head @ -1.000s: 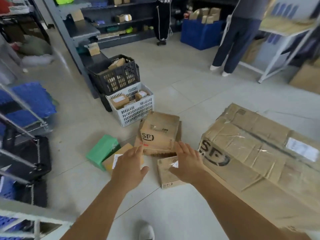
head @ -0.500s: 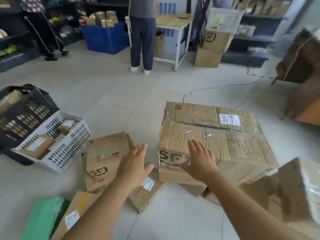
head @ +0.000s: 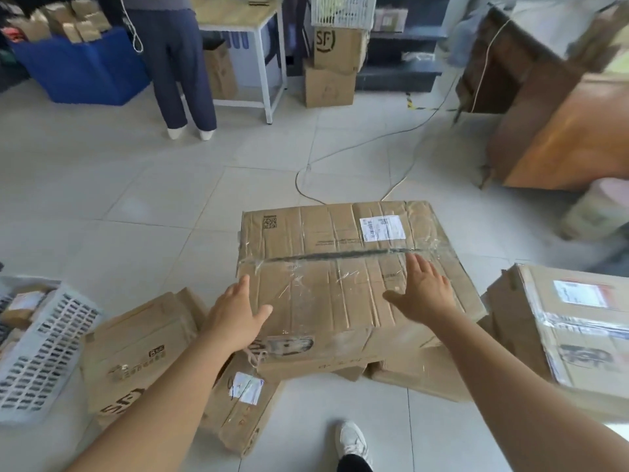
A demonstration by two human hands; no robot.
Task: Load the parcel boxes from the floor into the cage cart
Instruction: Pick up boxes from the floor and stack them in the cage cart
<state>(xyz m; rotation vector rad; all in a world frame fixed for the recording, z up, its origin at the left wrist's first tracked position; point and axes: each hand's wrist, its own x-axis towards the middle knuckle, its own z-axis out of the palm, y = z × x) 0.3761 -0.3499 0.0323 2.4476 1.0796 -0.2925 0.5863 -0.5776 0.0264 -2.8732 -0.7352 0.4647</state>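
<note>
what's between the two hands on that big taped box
Head view: only the big taped box's own creased, taped top lies between left hand and right hand.

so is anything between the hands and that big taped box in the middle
Nothing visible. The left hand is at the big taped box's near-left edge and the right hand is over its top, both with fingers spread. Whether they touch it cannot be told. The smaller boxes lie beside and under it. The cage cart is out of view.
</note>
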